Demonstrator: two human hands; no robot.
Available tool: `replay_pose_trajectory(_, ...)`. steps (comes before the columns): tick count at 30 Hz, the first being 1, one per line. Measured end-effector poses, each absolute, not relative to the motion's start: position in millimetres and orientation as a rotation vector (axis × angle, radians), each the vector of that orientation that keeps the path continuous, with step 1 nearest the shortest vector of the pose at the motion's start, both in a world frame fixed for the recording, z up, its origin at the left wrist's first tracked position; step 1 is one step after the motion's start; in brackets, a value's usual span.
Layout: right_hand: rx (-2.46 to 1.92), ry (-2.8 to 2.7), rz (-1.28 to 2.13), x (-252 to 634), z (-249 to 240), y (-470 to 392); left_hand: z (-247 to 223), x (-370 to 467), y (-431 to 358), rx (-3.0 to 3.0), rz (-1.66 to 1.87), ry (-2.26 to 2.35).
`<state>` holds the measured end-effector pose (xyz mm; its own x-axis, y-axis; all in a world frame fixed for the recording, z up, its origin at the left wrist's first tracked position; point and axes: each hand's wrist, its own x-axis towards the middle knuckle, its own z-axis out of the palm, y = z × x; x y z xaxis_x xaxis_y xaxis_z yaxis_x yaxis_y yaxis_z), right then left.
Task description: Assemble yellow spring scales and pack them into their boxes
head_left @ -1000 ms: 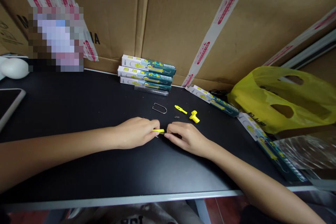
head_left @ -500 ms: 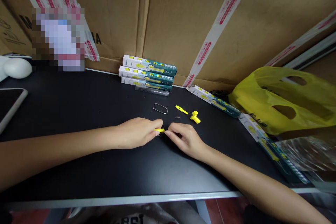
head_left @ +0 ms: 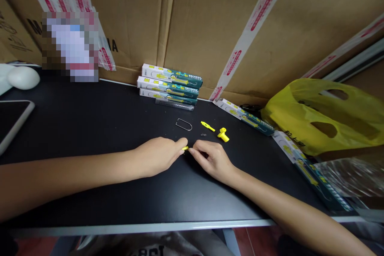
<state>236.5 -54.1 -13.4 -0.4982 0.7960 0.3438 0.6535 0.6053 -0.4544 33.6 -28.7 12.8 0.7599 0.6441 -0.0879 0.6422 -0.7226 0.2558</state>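
My left hand (head_left: 163,154) is closed around a small yellow plastic piece (head_left: 185,148), and only its tip shows past the thumb. Facing it, my right hand (head_left: 213,159) pinches at that tip; whatever lies between its fingertips is too small to make out. Just beyond the hands on the black table (head_left: 120,196) lie a bent metal wire loop (head_left: 184,124), a tiny coil spring (head_left: 203,135), a slim yellow plastic rod (head_left: 207,126) and a yellow T-shaped plastic part (head_left: 223,135).
Stacked printed boxes (head_left: 169,84) stand at the back, a clear plastic tube (head_left: 174,105) before them. More boxes (head_left: 246,117) line the right, beside a yellow plastic bag (head_left: 324,116) and clear plastic wrap (head_left: 351,174). At left are a tablet-like device (head_left: 15,122) and a white rounded object (head_left: 24,78).
My left hand has turned a little and slid toward its fingertips, so less of the yellow piece shows. My right hand stays nearly in place. The view has shifted slightly.
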Motion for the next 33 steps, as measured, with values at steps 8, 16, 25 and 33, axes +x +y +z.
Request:
replay_pose_trajectory(8,-1.125,-2.326,0.297,237,-15,-56,11,34,-30,2.721,0.03,1.058)
replay_pose_trajectory(16,-1.134,-2.297,0.27,234,-15,-56,8,34,-33,2.691,0.109,1.067)
replay_pose_trajectory(25,-1.122,-2.304,0.168,233,-16,-60,15,34,-35,2.629,0.142,1.091)
replay_pose_trajectory(33,-1.278,-2.223,0.219,241,-15,-46,16,38,-61,1.908,0.05,0.759)
